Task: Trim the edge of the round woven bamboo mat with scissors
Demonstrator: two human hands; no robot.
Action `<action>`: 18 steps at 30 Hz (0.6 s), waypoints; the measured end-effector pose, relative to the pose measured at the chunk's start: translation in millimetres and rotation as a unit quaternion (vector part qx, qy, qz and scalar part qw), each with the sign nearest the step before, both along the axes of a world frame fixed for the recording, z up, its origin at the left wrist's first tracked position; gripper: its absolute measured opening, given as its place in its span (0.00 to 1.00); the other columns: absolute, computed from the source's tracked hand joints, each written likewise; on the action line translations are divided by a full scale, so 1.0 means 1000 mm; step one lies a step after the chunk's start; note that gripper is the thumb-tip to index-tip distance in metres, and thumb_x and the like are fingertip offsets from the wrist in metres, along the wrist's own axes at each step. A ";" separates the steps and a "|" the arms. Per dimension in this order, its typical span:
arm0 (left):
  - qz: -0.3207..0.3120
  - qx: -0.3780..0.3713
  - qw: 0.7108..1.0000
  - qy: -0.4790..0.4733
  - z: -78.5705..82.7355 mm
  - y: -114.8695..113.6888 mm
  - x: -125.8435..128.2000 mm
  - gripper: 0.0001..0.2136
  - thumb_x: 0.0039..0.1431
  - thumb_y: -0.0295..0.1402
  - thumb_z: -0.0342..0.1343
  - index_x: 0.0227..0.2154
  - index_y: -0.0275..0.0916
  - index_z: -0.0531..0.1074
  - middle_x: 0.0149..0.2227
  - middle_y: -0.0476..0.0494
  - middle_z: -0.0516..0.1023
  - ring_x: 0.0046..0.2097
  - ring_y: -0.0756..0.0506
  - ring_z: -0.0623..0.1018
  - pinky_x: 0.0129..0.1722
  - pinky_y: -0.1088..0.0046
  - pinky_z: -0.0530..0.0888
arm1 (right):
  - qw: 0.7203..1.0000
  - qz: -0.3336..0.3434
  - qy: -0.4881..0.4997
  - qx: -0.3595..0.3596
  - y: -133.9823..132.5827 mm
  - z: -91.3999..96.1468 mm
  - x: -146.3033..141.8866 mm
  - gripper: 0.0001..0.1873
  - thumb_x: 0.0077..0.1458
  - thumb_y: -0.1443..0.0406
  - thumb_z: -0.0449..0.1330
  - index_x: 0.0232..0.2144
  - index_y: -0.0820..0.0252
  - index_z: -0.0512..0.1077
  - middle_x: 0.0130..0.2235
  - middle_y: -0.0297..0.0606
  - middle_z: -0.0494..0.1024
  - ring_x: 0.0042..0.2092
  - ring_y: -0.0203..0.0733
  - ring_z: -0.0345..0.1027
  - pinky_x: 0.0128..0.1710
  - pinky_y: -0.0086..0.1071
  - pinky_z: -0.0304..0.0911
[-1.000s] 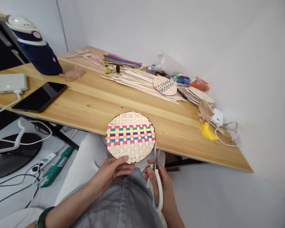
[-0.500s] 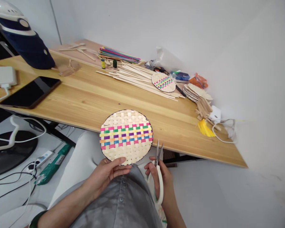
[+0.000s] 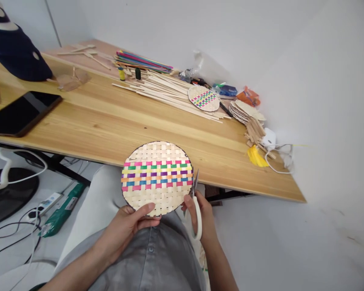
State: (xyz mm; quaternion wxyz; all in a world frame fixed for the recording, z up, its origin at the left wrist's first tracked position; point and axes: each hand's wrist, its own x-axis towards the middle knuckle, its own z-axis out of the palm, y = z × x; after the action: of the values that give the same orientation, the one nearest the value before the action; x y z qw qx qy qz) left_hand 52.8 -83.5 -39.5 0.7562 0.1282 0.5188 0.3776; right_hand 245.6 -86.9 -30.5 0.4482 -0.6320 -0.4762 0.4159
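A round woven bamboo mat (image 3: 157, 178) with a band of pink, green, yellow, purple, orange and blue strips is held up in front of my lap, below the desk's front edge. My left hand (image 3: 130, 227) pinches its lower rim, thumb on top. My right hand (image 3: 200, 214) grips white-handled scissors (image 3: 195, 206), fingers through the loops. The blades point up and touch the mat's right rim.
A wooden desk (image 3: 103, 125) carries long bamboo strips (image 3: 166, 95), coloured strips (image 3: 142, 61), a smaller woven disc (image 3: 204, 98), a stack of discs (image 3: 245, 111), a yellow tassel (image 3: 255, 157), a tablet (image 3: 18, 114) and a navy cap (image 3: 15, 48). Cables and a power strip (image 3: 48, 201) lie on the floor at left.
The scissors have moved left from beside the mat until the blades meet its right rim. The view has swung right, so the desk items sit further left.
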 end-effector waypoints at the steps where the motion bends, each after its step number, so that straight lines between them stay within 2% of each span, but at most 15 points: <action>1: -0.001 -0.001 1.000 0.003 0.000 -0.002 0.000 0.17 0.44 0.33 0.73 0.38 0.33 0.82 0.40 0.38 0.86 0.33 0.44 0.83 0.34 0.72 0.84 | 1.000 -0.002 0.002 -0.002 0.001 0.001 -0.001 0.21 0.55 0.48 0.58 0.31 0.60 0.73 0.23 0.34 0.73 0.26 0.39 0.65 0.28 0.30 0.65; 4: -0.008 0.003 1.000 0.009 0.001 -0.005 0.001 0.17 0.44 0.34 0.74 0.38 0.33 0.82 0.41 0.38 0.86 0.34 0.44 0.83 0.35 0.72 0.84 | 1.000 -0.005 0.004 -0.006 0.000 -0.001 -0.002 0.21 0.56 0.47 0.58 0.33 0.60 0.74 0.22 0.33 0.72 0.25 0.39 0.64 0.26 0.30 0.63; 10: -0.001 0.003 1.000 0.024 0.004 -0.005 0.002 0.17 0.41 0.35 0.75 0.35 0.33 0.82 0.39 0.38 0.87 0.33 0.44 0.83 0.34 0.72 0.84 | 0.999 0.027 0.019 -0.024 -0.007 -0.006 0.006 0.21 0.58 0.50 0.59 0.41 0.61 0.75 0.31 0.38 0.78 0.30 0.40 0.69 0.32 0.32 0.66; 15: 0.008 -0.002 1.000 0.025 0.011 -0.005 0.004 0.20 0.34 0.36 0.77 0.32 0.33 0.83 0.33 0.40 0.87 0.31 0.44 0.82 0.31 0.72 0.84 | 0.999 0.038 0.001 -0.036 -0.009 -0.003 0.010 0.20 0.58 0.50 0.60 0.41 0.61 0.75 0.32 0.39 0.79 0.31 0.41 0.70 0.33 0.32 0.67; 18: 0.002 -0.006 1.000 0.017 0.012 -0.005 0.004 0.20 0.36 0.37 0.76 0.34 0.33 0.83 0.36 0.40 0.87 0.32 0.44 0.82 0.33 0.72 0.84 | 0.999 0.035 0.003 -0.039 -0.009 -0.001 0.010 0.20 0.57 0.50 0.61 0.40 0.61 0.76 0.32 0.39 0.80 0.31 0.41 0.70 0.33 0.31 0.67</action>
State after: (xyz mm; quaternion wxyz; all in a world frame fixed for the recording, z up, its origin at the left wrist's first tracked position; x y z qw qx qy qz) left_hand 56.5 -88.3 -27.6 0.7471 0.1292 0.5345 0.3734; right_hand 256.1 -95.8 -31.7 0.4101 -0.6304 -0.4804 0.4513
